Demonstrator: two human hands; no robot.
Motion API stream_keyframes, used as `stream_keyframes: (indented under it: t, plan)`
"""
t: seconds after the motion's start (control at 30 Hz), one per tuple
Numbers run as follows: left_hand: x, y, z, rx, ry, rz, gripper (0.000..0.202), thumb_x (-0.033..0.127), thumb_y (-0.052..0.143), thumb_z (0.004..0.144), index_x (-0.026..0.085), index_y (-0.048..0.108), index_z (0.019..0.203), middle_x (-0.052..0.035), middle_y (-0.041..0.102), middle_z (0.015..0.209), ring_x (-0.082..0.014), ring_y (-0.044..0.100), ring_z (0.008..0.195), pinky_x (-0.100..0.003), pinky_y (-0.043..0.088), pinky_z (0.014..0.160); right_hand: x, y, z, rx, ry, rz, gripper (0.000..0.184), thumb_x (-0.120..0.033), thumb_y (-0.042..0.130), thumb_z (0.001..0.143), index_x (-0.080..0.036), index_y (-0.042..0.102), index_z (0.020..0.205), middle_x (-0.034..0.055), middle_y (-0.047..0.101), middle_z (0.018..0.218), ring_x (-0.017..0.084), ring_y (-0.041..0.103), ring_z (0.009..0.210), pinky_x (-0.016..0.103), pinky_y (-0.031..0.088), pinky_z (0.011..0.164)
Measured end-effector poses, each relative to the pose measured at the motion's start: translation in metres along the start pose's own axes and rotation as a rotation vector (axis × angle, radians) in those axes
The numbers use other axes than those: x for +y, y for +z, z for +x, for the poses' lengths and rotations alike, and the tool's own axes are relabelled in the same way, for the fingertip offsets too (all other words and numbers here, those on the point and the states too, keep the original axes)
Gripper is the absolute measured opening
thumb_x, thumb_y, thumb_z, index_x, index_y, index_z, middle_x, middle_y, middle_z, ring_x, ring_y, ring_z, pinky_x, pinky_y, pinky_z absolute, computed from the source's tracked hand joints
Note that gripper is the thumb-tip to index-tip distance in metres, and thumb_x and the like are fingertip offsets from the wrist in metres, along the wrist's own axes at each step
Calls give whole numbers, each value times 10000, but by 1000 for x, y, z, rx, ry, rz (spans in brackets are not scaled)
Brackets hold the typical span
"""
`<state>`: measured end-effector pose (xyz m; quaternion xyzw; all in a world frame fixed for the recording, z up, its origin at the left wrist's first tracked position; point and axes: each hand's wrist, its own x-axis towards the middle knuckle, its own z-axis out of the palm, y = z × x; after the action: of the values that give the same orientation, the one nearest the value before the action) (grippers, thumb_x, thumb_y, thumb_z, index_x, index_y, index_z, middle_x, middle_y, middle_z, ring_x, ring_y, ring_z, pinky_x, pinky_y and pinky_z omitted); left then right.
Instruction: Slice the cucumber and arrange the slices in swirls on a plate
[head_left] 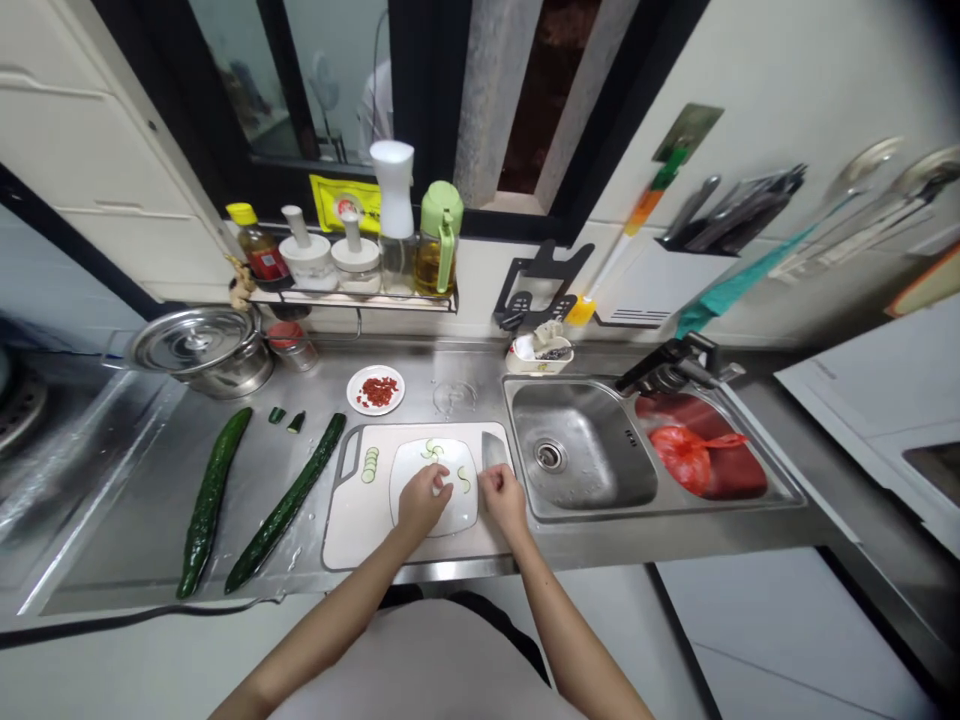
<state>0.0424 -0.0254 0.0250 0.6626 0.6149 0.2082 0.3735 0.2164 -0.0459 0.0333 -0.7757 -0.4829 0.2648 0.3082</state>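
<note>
A white plate (409, 470) lies on a pale cutting board (352, 530) at the counter's front edge. Thin cucumber slices (431, 450) rest on the plate, and a short stack of slices (368, 465) sits on the board to its left. My left hand (421, 497) hovers over the plate with its fingers pinched on a cucumber slice. My right hand (502, 495) is closed beside the plate's right rim, just below a knife blade (493, 449) lying on the board. What the right hand holds is not visible.
Two long cucumbers (210, 495) (289, 500) lie left of the board with two cut ends (286, 418) behind. A dish of red chilli bits (376, 390), a steel pot (199, 345), a condiment shelf (352, 295) and a sink (577, 450) with a red bag (686, 455) surround the board.
</note>
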Motion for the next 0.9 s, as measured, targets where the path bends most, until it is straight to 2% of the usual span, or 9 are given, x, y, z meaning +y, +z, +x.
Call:
stream_keyframes:
  t: [0.1,0.23,0.4,0.53,0.67,0.9]
  plan:
    - [-15,-13,-15,85,-44,-57,166,287,558,811,217,631,944,22,618,770,-133,584,717,-243,414,679,0,-4,-1,17,-25,42,269,-478,461,775,-221,506,710,-49,455,532,147,463,531,252,329,549]
    - [-38,-35,-30,246,-131,-102,169,303,545,806,216,636,918,22,614,731,-132,581,687,-237,419,675,-1,-5,0,33,-74,90,350,-560,464,758,-219,521,705,-40,472,534,149,464,524,259,352,539]
    - [-65,-61,-37,365,-268,-68,185,293,524,810,221,638,937,15,627,741,-140,596,694,-228,410,657,-11,-5,2,51,-115,129,409,-618,484,729,-215,545,700,-28,498,529,151,472,519,262,373,537]
    - [-81,-75,-33,386,-394,24,188,280,537,818,222,632,969,3,661,795,-150,613,721,-231,392,663,-22,-6,2,29,-134,149,431,-633,477,721,-209,556,708,-24,490,532,151,472,521,262,378,539]
    - [-88,-83,-28,377,-416,86,187,284,531,835,219,620,986,-14,679,825,-172,638,783,-242,388,673,-27,-8,0,12,-143,166,442,-645,485,712,-208,552,709,-20,483,539,155,470,527,266,378,540]
    - [-84,-81,-13,293,-484,218,284,472,542,842,220,610,954,-51,701,878,-213,658,845,-258,393,676,-20,-7,-3,-13,-141,214,467,-667,505,688,-205,569,719,-14,501,551,163,487,543,281,413,561]
